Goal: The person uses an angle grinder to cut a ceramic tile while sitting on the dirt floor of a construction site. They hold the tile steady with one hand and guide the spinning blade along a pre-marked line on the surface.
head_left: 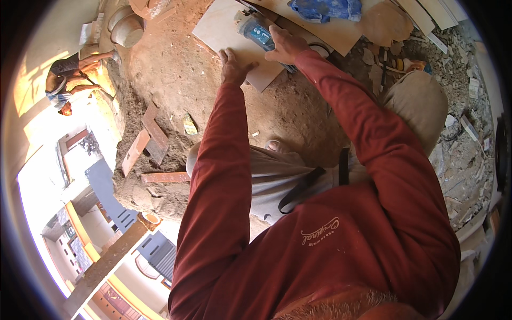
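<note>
A pale, flat tile [221, 26] lies on the dirt ground in front of me. My right hand [285, 45] is wrapped round the rear of a blue handheld power cutter [257, 33], which rests over the tile with its metal head pointing away to the left. The blade is hidden from here. My left hand [233, 68] presses on the tile's near left edge, fingers spread, with nothing in its grip. A dark cord or hose [321, 49] loops just right of my right hand.
Stacked boards or tiles [341, 34] lie beyond, with a blue crumpled sheet [325, 9] on them. Broken tile strips [154, 125] are at left, rubble [464, 154] at right. Metal pans [127, 29] stand far left, near another person bending [69, 80].
</note>
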### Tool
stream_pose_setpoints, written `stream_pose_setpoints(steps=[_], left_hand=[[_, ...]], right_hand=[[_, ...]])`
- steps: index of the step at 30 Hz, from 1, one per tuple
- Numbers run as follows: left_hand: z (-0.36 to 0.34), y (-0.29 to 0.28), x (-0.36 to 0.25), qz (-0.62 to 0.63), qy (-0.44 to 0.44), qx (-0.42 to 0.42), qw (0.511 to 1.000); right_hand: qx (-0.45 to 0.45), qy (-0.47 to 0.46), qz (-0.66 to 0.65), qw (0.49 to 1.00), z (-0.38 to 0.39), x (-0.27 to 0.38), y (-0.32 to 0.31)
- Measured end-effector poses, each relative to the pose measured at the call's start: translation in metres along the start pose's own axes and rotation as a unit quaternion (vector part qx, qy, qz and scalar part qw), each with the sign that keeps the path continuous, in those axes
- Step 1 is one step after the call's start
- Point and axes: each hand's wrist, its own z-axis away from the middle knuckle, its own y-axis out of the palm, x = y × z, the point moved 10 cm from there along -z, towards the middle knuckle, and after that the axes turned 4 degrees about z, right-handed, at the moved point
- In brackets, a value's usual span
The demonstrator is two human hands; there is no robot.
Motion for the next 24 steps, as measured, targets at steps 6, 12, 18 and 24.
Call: stream_pose_setpoints(steps=[6, 12, 18, 24], left_hand=[[-0.001, 0.002, 0.002, 0.000, -0.003, 0.005, 1.000], [-0.003, 0.003, 0.006, -0.011, -0.005, 0.006, 1.000], [-0.004, 0.004, 0.007, -0.012, -0.001, 0.006, 1.000], [-0.004, 0.005, 0.002, -0.034, 0.001, 0.005, 0.999]], right_hand=[[0.004, 0.007, -0.014, 1.000, 0.005, -0.001, -0.002], [0.021, 0.015, 0.008, 1.000, 0.009, -0.001, -0.004], [-0.006, 0.015, 0.009, 1.000, 0.019, 0.001, -0.008], [0.007, 0.010, 0.025, 1.000, 0.019, 0.000, -0.006]])
